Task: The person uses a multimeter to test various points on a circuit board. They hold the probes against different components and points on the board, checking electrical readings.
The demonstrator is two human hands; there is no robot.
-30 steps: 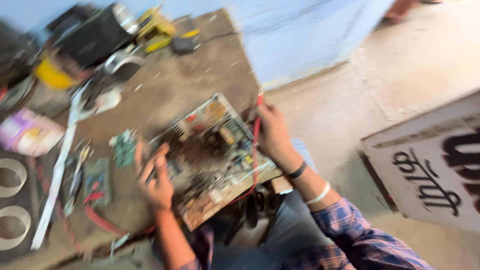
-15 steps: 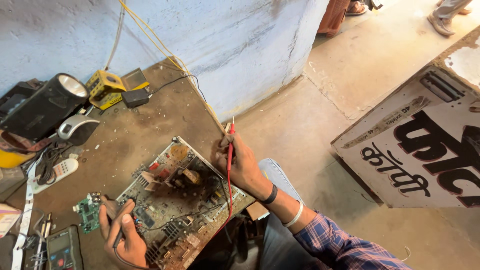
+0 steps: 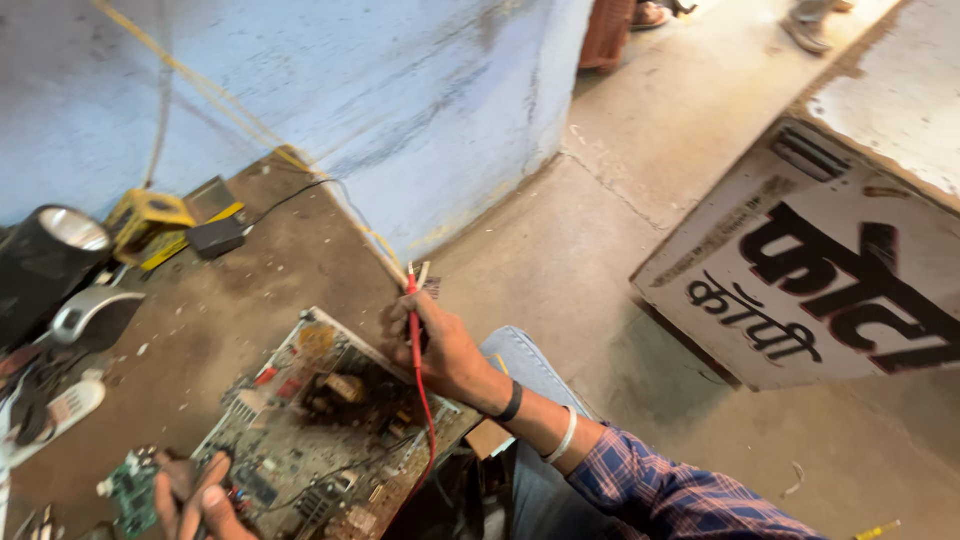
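Two hands work over a dusty circuit board (image 3: 330, 430) that lies tilted on a worn brown workbench (image 3: 250, 290), its near right corner reaching the bench's front edge. The right hand (image 3: 440, 350) rests at the board's far right edge, fingers closed around a red test probe (image 3: 412, 290) whose tip points up and away; its red lead (image 3: 425, 410) trails down across the board and over the bench edge. A second, pale probe tip shows just beside the red one, in the same grip. The left hand (image 3: 195, 495) sits at the board's near left corner, low in the frame and partly cut off, fingers curled together on something small and dark that I cannot make out. A small green board (image 3: 125, 485) lies just left of it.

The far left of the bench is crowded: a black lamp (image 3: 50, 260), a yellow box (image 3: 150, 220) and a black adapter (image 3: 215, 238) with its cable running along the blue wall (image 3: 400, 90). Between these and the circuit board the benchtop is bare. To the right, past the bench edge, concrete floor (image 3: 620, 260) lies open as far as a painted signboard (image 3: 830, 270) leaning well apart from the right arm
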